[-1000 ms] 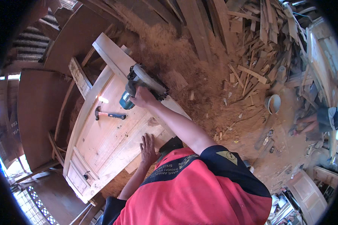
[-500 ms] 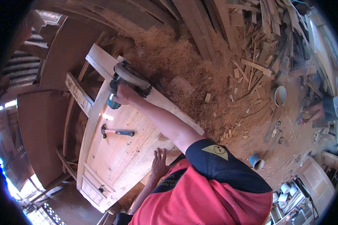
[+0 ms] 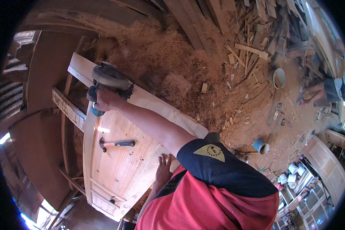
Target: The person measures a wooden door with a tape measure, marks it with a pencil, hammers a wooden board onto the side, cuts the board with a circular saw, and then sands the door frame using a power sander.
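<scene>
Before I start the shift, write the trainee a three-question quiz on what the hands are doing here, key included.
1. Fill in: on the wooden panel lies a hammer; in the picture, its head points to the ____.

2. What does the right hand grip?
a) a bucket
b) a power tool
c) a loose plank

3. True or false: the left hand is gripping the hammer.

Key:
1. left
2. b
3. False: it rests at the panel's near edge, apart from the hammer.
</scene>
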`<action>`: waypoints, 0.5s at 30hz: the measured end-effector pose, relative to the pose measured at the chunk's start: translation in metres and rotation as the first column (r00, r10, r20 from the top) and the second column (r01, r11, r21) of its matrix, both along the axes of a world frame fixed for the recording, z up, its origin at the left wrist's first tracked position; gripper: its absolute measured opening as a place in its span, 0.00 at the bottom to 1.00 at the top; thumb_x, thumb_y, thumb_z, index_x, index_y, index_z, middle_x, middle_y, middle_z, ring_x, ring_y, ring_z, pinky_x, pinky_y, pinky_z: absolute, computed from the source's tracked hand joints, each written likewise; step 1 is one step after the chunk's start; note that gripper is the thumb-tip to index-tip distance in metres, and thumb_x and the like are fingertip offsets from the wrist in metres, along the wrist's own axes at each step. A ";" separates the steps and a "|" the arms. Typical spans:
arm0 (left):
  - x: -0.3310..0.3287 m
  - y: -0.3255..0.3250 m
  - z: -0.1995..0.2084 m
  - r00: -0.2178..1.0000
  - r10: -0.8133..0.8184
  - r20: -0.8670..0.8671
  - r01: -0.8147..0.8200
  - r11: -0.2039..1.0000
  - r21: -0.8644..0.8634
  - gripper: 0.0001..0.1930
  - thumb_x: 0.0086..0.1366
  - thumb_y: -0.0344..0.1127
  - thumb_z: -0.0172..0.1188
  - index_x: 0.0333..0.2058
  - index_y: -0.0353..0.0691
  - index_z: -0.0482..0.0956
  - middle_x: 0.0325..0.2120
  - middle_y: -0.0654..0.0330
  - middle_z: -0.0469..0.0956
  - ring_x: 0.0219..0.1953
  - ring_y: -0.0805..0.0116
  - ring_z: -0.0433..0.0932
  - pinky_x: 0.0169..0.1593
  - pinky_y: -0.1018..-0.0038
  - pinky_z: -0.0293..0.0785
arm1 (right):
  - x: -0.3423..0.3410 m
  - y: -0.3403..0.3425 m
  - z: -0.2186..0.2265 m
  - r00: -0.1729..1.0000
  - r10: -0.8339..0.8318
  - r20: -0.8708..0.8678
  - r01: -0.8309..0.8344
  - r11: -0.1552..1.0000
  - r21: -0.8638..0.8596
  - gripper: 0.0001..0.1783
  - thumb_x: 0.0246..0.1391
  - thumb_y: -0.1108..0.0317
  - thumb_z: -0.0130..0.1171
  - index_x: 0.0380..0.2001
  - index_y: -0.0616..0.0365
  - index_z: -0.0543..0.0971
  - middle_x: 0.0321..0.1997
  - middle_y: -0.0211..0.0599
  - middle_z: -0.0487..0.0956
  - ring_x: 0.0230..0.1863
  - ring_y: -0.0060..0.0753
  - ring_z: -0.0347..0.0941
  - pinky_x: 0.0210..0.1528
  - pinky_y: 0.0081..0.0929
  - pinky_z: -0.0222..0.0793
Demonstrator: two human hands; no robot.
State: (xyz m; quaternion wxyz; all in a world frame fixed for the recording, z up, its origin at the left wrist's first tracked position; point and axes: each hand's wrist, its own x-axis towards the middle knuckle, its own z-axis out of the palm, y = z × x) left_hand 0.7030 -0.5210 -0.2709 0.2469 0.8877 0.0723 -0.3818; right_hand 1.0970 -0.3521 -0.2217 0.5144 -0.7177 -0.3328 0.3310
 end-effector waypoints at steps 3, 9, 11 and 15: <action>0.015 -0.004 0.012 1.000 0.011 -0.010 -0.011 1.000 -0.011 0.49 0.52 0.34 0.66 0.72 0.47 0.51 0.69 0.28 0.46 0.70 0.26 0.48 0.66 0.50 0.65 | 0.008 0.012 -0.016 0.998 -0.059 -0.007 0.059 0.998 -0.029 0.33 0.49 0.55 0.62 0.53 0.69 0.71 0.54 0.66 0.75 0.58 0.62 0.73 0.62 0.48 0.69; -0.001 -0.005 0.006 0.991 0.128 -0.030 -0.128 0.992 0.014 0.46 0.56 0.42 0.68 0.71 0.46 0.55 0.70 0.30 0.45 0.70 0.27 0.48 0.68 0.51 0.62 | 0.006 0.029 -0.008 0.998 -0.049 -0.034 0.050 0.999 0.012 0.33 0.49 0.55 0.62 0.53 0.68 0.71 0.53 0.65 0.76 0.58 0.61 0.73 0.61 0.47 0.70; -0.023 0.002 -0.016 0.996 0.086 -0.032 -0.087 0.995 -0.040 0.45 0.57 0.45 0.68 0.70 0.45 0.56 0.70 0.31 0.44 0.71 0.28 0.47 0.68 0.51 0.62 | 0.009 0.033 -0.007 0.998 -0.050 -0.024 0.050 0.999 -0.011 0.32 0.50 0.53 0.62 0.51 0.67 0.71 0.54 0.64 0.76 0.59 0.60 0.72 0.62 0.47 0.70; -0.018 0.000 -0.015 0.999 0.028 -0.027 -0.029 0.999 -0.015 0.44 0.57 0.46 0.68 0.70 0.47 0.58 0.71 0.34 0.44 0.72 0.30 0.45 0.68 0.52 0.62 | 0.011 0.040 -0.012 0.992 -0.117 0.037 0.116 0.993 0.027 0.33 0.50 0.53 0.63 0.51 0.67 0.71 0.52 0.63 0.77 0.57 0.60 0.73 0.61 0.47 0.71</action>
